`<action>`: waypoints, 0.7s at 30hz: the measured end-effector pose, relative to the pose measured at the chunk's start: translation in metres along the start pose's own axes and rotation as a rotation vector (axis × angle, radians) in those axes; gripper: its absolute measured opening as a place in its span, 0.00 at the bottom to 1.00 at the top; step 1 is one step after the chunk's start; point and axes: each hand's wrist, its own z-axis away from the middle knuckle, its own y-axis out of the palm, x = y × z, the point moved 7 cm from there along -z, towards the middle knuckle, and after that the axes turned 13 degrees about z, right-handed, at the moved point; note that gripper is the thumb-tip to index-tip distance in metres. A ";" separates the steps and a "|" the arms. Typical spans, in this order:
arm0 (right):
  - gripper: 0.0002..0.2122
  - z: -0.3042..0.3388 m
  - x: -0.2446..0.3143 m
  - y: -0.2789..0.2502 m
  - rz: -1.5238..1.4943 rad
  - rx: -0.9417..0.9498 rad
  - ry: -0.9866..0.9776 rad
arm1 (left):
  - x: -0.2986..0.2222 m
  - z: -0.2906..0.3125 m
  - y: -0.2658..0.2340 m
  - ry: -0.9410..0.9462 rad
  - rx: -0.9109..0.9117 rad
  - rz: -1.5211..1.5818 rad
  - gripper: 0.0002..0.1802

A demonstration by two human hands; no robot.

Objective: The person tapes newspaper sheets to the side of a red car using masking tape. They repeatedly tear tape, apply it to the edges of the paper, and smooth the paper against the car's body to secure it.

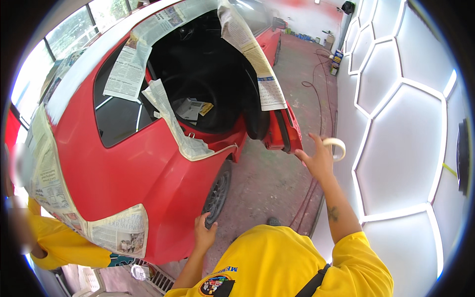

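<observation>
My right hand (319, 157) is beside the rear edge of the open red car door (293, 129), its thumb and forefinger spread near that edge. A roll of cream masking tape (338, 149) hangs at its outer fingers, which are partly hidden. Low beside the rear wheel (217, 192), my left hand (205, 233) has its thumb and fingers apart, with a dark patch between them that looks like the tyre. Newspaper (257, 62) covers the door's window frame. More masking paper (173, 121) lines the door opening, and a sheet (126, 81) hangs over the side glass.
A co-worker's yellow sleeve (69, 242) shows at the left, behind the papered rear corner (118, 230). Red hoses (319, 94) run along the floor by the white wall panels (396, 133) at right. Cans (336, 62) stand farther back.
</observation>
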 end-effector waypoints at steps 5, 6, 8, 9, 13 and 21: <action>0.33 0.133 -0.091 0.094 0.044 0.153 0.185 | -0.010 -0.019 0.015 0.085 0.037 0.011 0.27; 0.36 0.173 -0.111 0.119 0.083 0.319 0.239 | -0.011 -0.024 0.022 0.090 0.051 0.032 0.27; 0.37 0.252 -0.142 0.158 0.153 0.594 0.297 | -0.011 -0.034 0.029 0.133 0.084 0.035 0.26; 0.36 0.294 -0.158 0.171 0.189 0.708 0.310 | -0.012 -0.038 0.034 0.152 0.104 0.036 0.25; 0.33 0.418 -0.226 0.196 0.178 1.083 0.398 | -0.023 -0.045 0.043 0.163 0.165 0.029 0.23; 0.33 0.452 -0.272 0.149 0.049 1.075 0.894 | -0.030 -0.049 0.067 0.164 0.304 0.070 0.20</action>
